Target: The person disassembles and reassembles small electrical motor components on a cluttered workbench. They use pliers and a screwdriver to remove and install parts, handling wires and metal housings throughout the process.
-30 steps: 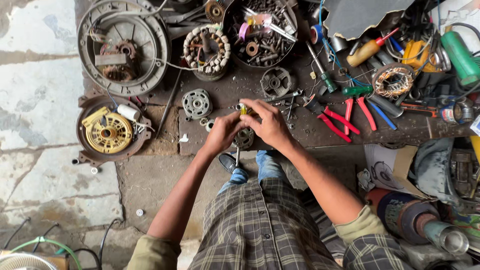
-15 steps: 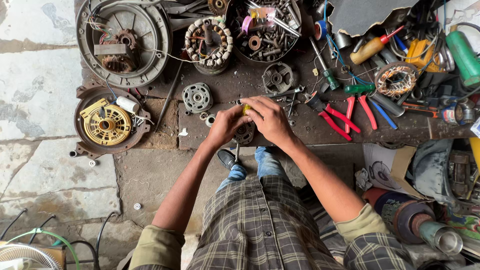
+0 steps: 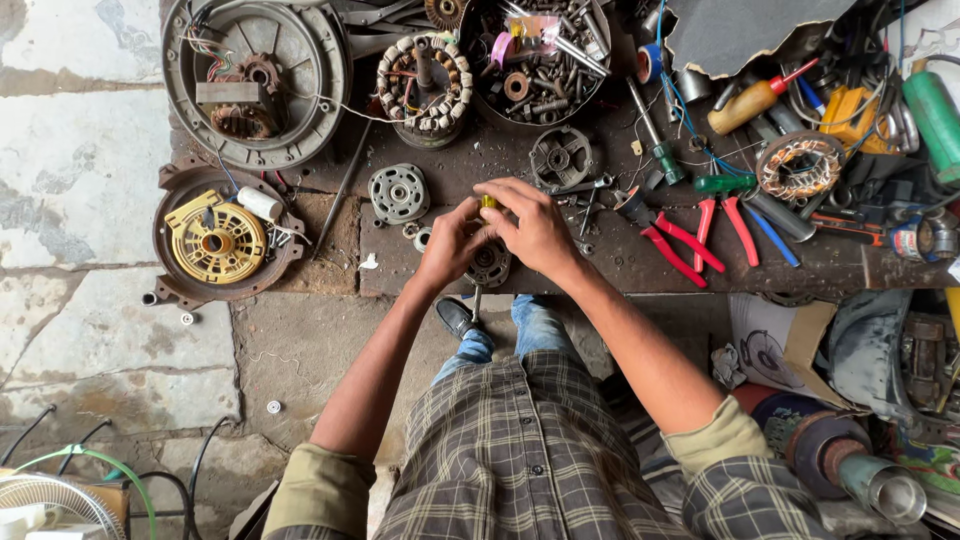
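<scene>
Grey round motor part (image 3: 490, 265) between left hand (image 3: 450, 245) and right hand (image 3: 535, 225)

Even, soft daylight, no hard shadows; sharp around the workbench (image 3: 820, 270), slight wide-angle stretch toward its far edges.

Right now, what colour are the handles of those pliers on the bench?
Red, on the metal pliers beside the right hand; head view.

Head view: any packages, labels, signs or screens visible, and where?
No signs or screens.
Brown cardboard box flap: lower right, below the bench edge, open and bent.
Pink paper tag: top centre, in the round dark bowl of screws.
Neither hand touches these.
</scene>
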